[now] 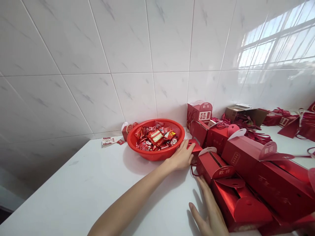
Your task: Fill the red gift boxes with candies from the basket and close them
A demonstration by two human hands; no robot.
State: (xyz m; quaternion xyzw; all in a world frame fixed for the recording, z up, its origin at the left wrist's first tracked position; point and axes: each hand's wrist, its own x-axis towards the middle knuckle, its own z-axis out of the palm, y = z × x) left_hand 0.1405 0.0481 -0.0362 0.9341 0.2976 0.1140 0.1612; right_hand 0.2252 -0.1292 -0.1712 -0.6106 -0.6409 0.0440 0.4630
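Note:
My left hand [182, 155] reaches forward with curved fingers closed on the near left part of a small red gift box [196, 148]; some fingertips are hidden against it. Just left of that hand stands a red plastic basket [131, 141] holding many wrapped candies [157, 137]. Lower down, my right hand [209, 209] is open, thumb apart from the fingers, with nothing in it. Its outer edge lies close beside a pile of red gift boxes [246, 208]. A dark red cord [193, 171] hangs near its fingertips.
More red boxes, one with a white label [199, 111], line the tiled wall [133, 95]. Behind them are a brown carton [240, 113] and red ribbons [258, 137]. Printed cards [109, 141] and a small box [124, 131] lie left of the basket on the white table [98, 183].

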